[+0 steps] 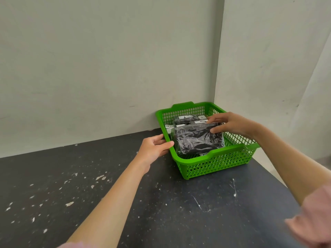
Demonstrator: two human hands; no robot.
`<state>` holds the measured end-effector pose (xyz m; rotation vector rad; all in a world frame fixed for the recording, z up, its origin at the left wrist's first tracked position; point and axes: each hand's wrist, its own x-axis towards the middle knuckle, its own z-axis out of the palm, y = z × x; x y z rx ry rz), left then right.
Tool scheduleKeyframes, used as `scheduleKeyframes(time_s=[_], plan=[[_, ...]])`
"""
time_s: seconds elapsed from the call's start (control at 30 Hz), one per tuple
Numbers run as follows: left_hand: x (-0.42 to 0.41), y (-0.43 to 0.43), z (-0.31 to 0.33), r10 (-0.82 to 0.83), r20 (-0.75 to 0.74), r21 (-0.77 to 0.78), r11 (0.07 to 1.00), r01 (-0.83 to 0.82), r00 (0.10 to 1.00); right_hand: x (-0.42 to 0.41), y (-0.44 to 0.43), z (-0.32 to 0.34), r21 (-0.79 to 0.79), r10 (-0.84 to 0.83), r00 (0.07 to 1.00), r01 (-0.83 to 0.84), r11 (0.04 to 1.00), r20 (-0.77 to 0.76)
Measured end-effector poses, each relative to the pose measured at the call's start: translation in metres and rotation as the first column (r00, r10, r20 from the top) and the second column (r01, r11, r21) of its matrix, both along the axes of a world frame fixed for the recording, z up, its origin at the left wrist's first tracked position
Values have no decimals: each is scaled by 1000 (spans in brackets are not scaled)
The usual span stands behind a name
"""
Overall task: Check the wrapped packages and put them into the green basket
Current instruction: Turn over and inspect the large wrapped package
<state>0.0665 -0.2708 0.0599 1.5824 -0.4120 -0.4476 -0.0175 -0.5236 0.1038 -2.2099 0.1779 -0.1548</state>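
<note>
Lying in the basket [215, 163], atop other packages [186, 119]: one package [197, 140], dark soft goods in clear film. Judged light, pliable and slippery, not fragile; best taken by opposite edges, not by loose film. Right hand [232, 125]: over the basket's far-right side, thumb and fingers pinching the package's far corner. Left hand [154, 149]: at the basket's left rim, fingers nearly straight, touching it, thumb tip by the package's left edge, grasping nothing.
</note>
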Motion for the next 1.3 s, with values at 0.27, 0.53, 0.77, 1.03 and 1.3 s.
scheduleKeyframes(time_s=[0.27,0.53,0.77,1.03,1.3], plan=[[-7,-1,-6,37,-19,-17,999,-38,999,-7,16,-3,-57,12,983,-23,998,-182],[-18,-4,-12,101,-12,-12,995,-102,995,-18,22,-1,-259,-65,958,-9,966,-278],[-17,-4,-13,120,-26,-40,992,-121,992,-21,9,-9,-241,-61,998,58,969,-7],[-15,-4,-16,111,-49,-81,990,-115,993,-16,8,-13,-422,-75,991,19,906,-115],[-14,-3,-18,108,-49,-88,990,-112,993,-8,9,-13,-196,-68,988,39,980,-140]])
